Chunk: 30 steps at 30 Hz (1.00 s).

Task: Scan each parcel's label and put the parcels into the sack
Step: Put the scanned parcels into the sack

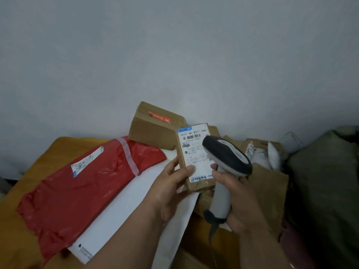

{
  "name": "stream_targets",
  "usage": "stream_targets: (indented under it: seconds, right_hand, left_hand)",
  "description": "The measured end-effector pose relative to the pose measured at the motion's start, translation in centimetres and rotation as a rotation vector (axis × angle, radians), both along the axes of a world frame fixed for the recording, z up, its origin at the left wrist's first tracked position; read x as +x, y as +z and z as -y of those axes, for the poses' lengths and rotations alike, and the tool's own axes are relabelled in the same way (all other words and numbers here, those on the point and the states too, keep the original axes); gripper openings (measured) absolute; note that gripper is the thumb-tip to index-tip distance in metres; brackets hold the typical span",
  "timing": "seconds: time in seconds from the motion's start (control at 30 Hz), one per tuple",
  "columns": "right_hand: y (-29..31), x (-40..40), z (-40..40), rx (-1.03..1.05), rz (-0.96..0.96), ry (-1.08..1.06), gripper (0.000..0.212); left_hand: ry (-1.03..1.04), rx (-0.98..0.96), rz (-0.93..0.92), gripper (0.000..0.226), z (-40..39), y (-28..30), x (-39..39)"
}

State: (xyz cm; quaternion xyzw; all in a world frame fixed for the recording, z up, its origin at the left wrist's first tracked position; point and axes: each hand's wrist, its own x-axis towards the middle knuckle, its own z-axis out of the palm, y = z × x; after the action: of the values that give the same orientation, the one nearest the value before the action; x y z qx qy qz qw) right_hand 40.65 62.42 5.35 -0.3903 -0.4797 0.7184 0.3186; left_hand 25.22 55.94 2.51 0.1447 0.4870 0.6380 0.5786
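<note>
Presently the left hand pinches the small parcel by its lower edge, just left of the scanner, which the right hand grips. Likely light and stiff; hold its edges.

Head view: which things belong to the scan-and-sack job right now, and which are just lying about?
In use:
- small brown parcel, gripped by the left hand
- scanner, gripped by the right hand, head over the label
- green sack, at right

Waiting or lying about:
- red mailer
- white mailer
- taped cardboard box
</note>
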Motion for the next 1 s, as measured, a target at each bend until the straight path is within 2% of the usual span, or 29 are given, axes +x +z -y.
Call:
stream_targets:
  seconds: [0.1,0.2,0.33,0.47,0.6,0.77,1.0]
  right_hand:
    - [0.7,2.1,1.7,-0.039,-0.017,-0.020,0.060]
    - [1.6,4.3,3.5,-0.039,0.009,-0.062,0.061]
    - [3.4,7.5,5.6,0.050,0.076,-0.054,0.046]
    - [5.0,9.9,7.9,0.131,0.080,-0.005,0.030]
    - [6.3,11.7,10.9,0.255,0.101,0.102,0.028]
    - [7.6,13.4,13.9,0.280,0.100,0.078,0.032]
    - [9.1,15.7,17.9,0.371,0.109,0.047,0.012]
  left_hand:
    - [-0.031,0.021,-0.034,0.063,2.1,1.2,1.8]
    - [0.025,0.004,-0.094,0.065,4.3,2.3,3.6]
    - [0.144,-0.020,-0.205,0.051,7.3,3.4,6.1]
    - [0.228,-0.019,-0.237,0.048,10.2,4.0,8.7]
    - [0.262,0.008,-0.260,0.049,12.7,4.6,10.9]
    - [0.272,0.029,-0.300,0.046,15.2,5.8,12.5]
    - [0.240,0.048,-0.340,0.047,19.2,6.7,14.4]
